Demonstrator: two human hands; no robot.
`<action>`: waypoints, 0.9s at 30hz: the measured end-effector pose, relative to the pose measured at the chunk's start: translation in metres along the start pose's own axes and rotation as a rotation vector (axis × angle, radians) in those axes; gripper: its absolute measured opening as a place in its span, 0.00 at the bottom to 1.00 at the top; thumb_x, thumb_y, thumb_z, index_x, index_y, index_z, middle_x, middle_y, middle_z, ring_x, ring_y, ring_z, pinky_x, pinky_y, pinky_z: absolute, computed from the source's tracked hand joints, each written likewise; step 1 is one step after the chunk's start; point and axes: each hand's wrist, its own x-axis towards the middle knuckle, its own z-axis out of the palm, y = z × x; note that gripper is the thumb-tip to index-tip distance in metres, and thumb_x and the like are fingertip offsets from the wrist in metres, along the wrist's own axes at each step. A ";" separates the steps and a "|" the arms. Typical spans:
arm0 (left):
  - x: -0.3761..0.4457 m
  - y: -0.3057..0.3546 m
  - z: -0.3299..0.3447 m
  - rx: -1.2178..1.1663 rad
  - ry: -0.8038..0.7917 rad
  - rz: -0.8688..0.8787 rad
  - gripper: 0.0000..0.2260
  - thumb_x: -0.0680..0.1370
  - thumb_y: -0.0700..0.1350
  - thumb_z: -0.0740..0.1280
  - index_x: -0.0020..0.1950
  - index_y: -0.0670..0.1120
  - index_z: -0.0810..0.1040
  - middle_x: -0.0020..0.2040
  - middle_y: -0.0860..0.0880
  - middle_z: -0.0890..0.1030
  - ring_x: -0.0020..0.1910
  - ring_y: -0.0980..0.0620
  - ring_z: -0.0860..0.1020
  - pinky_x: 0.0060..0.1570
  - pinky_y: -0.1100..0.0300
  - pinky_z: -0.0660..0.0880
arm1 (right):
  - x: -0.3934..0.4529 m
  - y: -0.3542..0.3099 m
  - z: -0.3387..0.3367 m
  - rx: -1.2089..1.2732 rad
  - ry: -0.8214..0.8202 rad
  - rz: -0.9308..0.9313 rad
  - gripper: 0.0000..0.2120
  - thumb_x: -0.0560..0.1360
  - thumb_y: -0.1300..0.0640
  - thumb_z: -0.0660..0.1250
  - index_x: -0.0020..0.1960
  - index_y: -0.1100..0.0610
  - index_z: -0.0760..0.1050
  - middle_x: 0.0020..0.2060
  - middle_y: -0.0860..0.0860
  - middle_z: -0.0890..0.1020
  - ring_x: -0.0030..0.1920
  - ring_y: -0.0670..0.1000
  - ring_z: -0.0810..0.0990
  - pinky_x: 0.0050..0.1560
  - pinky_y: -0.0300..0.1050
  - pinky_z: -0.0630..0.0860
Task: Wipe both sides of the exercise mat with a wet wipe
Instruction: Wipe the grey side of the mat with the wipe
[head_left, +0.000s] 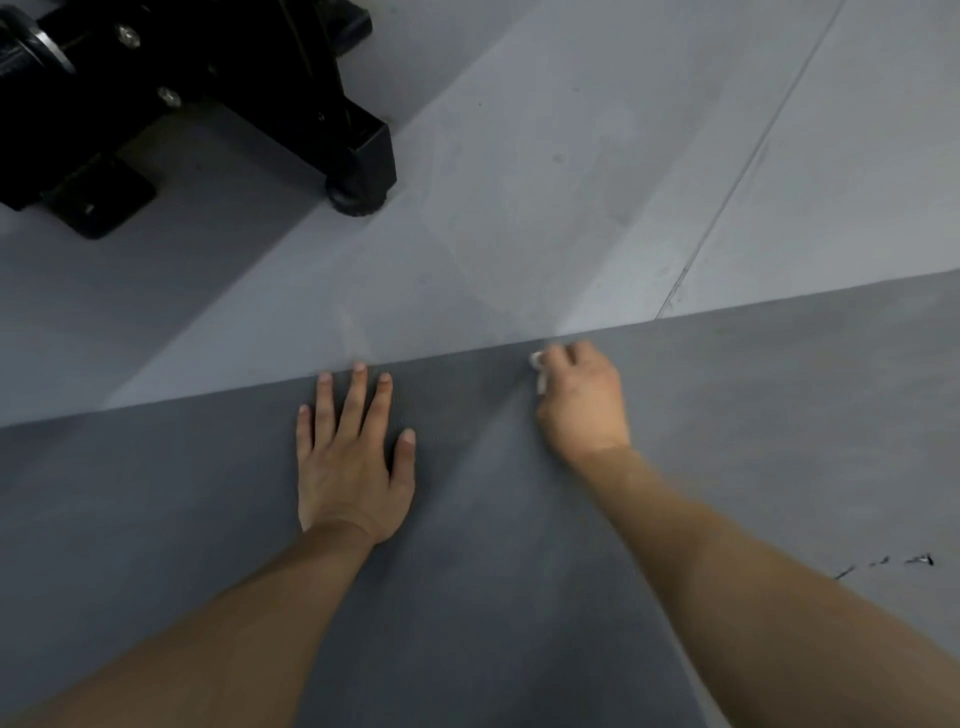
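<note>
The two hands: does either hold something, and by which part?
The right hand grips a white wet wipe, bunched in its curled fingers; only a small part shows. The left hand holds nothing and lies flat on the mat.

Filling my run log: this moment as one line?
left hand flat on mat | right hand grips wipe at far edge

We see a pale grey floor (519, 182) across the upper frame, a thin seam (748, 161) running diagonally at upper right, a black machine base (171, 98) with bolts and a round foot at upper left, soft shadow beneath it
</note>
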 end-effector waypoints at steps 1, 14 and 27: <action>0.000 0.000 0.000 0.001 0.002 -0.002 0.30 0.81 0.60 0.47 0.82 0.51 0.55 0.83 0.50 0.51 0.82 0.43 0.44 0.78 0.40 0.48 | 0.002 0.013 -0.005 -0.002 0.035 0.075 0.11 0.68 0.59 0.58 0.44 0.60 0.78 0.36 0.61 0.75 0.34 0.64 0.76 0.35 0.51 0.74; 0.001 -0.002 0.001 -0.038 0.013 0.021 0.29 0.80 0.59 0.48 0.81 0.50 0.61 0.82 0.50 0.54 0.81 0.42 0.46 0.78 0.40 0.49 | 0.015 -0.037 0.008 0.083 -0.165 -0.217 0.11 0.63 0.67 0.69 0.45 0.61 0.77 0.36 0.61 0.75 0.36 0.63 0.76 0.35 0.51 0.74; -0.002 -0.003 0.001 -0.004 0.044 0.227 0.31 0.79 0.59 0.53 0.80 0.47 0.64 0.81 0.49 0.59 0.81 0.42 0.51 0.77 0.37 0.51 | 0.010 0.025 -0.003 0.117 0.070 0.172 0.07 0.65 0.64 0.57 0.41 0.61 0.72 0.36 0.61 0.75 0.35 0.63 0.74 0.34 0.52 0.69</action>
